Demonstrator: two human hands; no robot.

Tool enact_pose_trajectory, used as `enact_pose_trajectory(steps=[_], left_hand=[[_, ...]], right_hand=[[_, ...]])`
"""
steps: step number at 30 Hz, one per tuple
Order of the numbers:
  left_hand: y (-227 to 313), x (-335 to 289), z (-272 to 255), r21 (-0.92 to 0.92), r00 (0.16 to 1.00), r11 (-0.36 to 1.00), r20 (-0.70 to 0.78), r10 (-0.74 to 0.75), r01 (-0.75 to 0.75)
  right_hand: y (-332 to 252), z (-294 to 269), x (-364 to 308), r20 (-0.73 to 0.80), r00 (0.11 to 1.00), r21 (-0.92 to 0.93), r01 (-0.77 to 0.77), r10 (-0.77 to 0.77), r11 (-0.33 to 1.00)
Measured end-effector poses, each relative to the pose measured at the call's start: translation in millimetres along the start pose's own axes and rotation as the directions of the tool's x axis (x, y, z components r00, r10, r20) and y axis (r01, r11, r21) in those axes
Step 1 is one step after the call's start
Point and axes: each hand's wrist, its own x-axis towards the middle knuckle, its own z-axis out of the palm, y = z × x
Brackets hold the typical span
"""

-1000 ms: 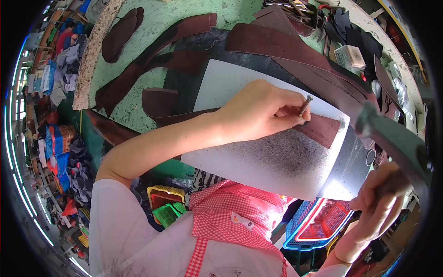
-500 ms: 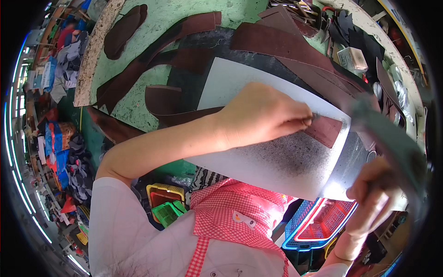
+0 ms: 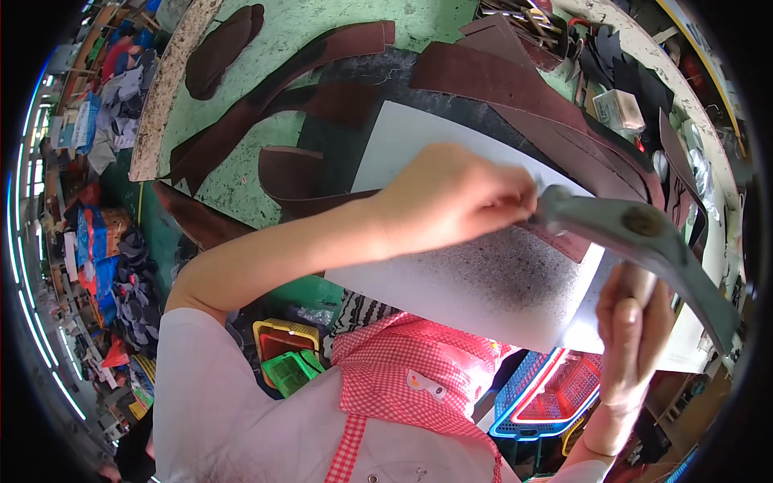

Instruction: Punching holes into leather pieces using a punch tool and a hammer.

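My right hand [image 3: 632, 338] grips the wooden handle of a hammer [image 3: 640, 224]. The hammer's grey metal head reaches left, its round striking face close beside the fingertips of my left hand [image 3: 463, 189]. My left hand is closed in a pinch above a brown leather piece [image 3: 568, 244]; what it pinches is hidden by the fingers and blurred. The leather lies on a pale, smooth board [image 3: 403, 141], partly covered by my left hand and the hammer. Many dark specks mark the board below the leather.
Long curved leather pieces [image 3: 515, 76] lie across the green table [image 3: 298, 32] and a dark slab. A box of tools [image 3: 523, 24] and a small whitish block [image 3: 618, 110] stand at the far right. Plastic baskets [image 3: 527, 402] sit below the table's near edge.
The hammer has swung left and down toward my left hand, from a blurred place farther right. My right hand has tipped with it. My left hand stays nearly in place.
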Motion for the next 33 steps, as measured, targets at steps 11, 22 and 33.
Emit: enact_pose_trajectory(steps=[11, 22, 33], left_hand=[[1, -6, -2, 0.025, 0.997, 0.999, -0.060, 0.050, -0.049], [-3, -12, -3, 0.074, 0.992, 0.994, -0.083, 0.093, -0.087], [-9, -8, -11, -0.382, 0.994, 0.918, 0.042, -0.101, 0.109]], right_hand=[[-10, 0, -1, 0.045, 0.997, -0.102, -0.061, 0.065, 0.993], [-5, 9, 4, -0.016, 0.998, -0.131, 0.051, -0.053, 0.990], [5, -56, 15, 0.066, 0.996, 0.244, 0.035, -0.053, 0.969]])
